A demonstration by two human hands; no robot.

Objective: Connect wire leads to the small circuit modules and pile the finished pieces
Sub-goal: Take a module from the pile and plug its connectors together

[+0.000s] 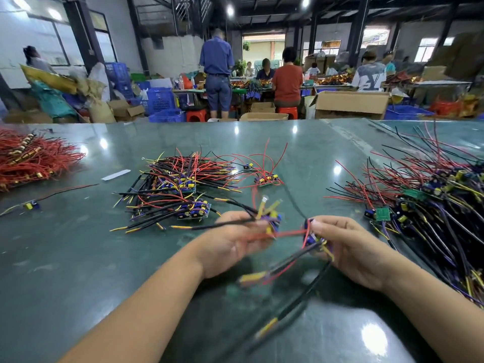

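Note:
My left hand (230, 244) grips a small circuit module (272, 221) with yellow-tipped black leads sticking out to the left. My right hand (351, 247) pinches a second module (313, 238) whose black and red leads hang blurred toward me. A red wire (285, 233) runs between the two modules. A pile of wired modules (178, 189) lies on the green table (78, 258) ahead of my left hand. A larger heap of modules with leads (424, 203) spreads at the right.
A bundle of red wires (31, 158) lies at the far left, with a single loose module (31, 205) near it. One wired module (267, 179) sits apart beyond my hands. Several people work at tables past the far edge, among cardboard boxes and blue crates.

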